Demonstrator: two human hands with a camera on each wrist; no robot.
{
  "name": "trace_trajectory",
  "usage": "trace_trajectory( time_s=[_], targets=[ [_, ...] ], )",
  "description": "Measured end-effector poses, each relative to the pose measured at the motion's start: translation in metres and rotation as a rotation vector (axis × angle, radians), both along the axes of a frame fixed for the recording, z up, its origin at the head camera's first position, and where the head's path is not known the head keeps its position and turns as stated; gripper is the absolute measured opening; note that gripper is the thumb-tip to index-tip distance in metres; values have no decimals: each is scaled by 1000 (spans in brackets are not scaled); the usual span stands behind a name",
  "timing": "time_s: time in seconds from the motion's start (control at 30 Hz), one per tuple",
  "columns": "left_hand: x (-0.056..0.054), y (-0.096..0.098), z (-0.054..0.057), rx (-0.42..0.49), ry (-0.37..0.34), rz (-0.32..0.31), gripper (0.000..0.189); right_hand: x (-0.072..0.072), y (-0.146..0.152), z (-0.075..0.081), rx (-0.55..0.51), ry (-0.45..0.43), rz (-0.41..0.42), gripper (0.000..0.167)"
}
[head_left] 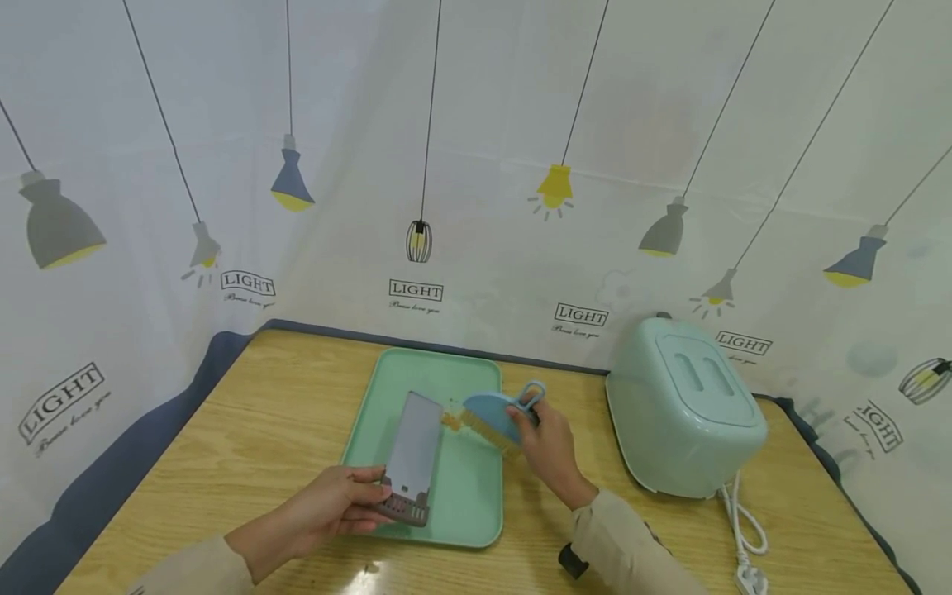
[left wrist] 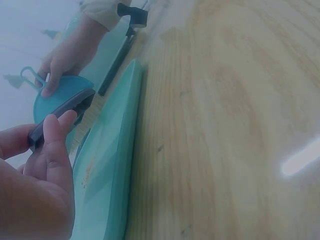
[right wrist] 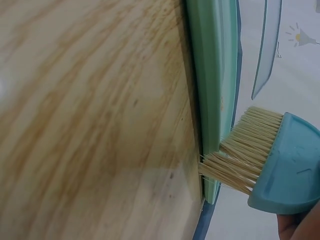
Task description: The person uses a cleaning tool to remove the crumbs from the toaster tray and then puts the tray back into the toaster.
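In the head view my left hand (head_left: 330, 508) grips the dark end of a flat grey metal crumb tray (head_left: 416, 442), thumb on top and fingers beneath. It is held tilted above a light green serving tray (head_left: 468, 500). A small heap of orange-brown crumbs (head_left: 451, 421) lies on the green surface, right of the metal piece. My right hand (head_left: 552, 450) pinches a blue hand brush (head_left: 491, 411) by its looped handle. Its pale bristles (right wrist: 255, 142) splay against the green tray's right rim in the right wrist view.
A mint green toaster (head_left: 684, 413) stands on the wooden table (head_left: 245, 413) at the right, its white cord (head_left: 736, 516) and plug lying in front. Behind the table hangs a curtain (head_left: 491, 248) printed with lamps.
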State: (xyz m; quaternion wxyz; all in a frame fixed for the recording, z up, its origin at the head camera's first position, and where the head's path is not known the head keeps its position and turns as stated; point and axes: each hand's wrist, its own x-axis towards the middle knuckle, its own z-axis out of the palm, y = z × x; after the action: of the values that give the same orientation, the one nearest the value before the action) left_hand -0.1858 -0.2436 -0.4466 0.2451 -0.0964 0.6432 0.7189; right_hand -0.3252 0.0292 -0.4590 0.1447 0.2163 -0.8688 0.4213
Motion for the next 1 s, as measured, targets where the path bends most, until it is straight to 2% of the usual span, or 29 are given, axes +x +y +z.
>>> trace_trajectory(
  time_s=[0.4,0.67,0.73,0.9,1.0],
  targets=[
    [-3,4,3,19,12,-6,74,-3,5,3,-1,9,-37,19],
    [-5,8,4,19,27,-11,74,-6,21,15,16,-8,-68,21],
    [-5,9,4,20,25,-8,73,-8,28,18,4,-10,-53,18],
    [-4,8,2,22,22,-9,72,-11,46,22,19,90,-29,16],
    [-3,8,0,22,26,-18,73,-11,54,22,54,145,-48,16]
  ],
)
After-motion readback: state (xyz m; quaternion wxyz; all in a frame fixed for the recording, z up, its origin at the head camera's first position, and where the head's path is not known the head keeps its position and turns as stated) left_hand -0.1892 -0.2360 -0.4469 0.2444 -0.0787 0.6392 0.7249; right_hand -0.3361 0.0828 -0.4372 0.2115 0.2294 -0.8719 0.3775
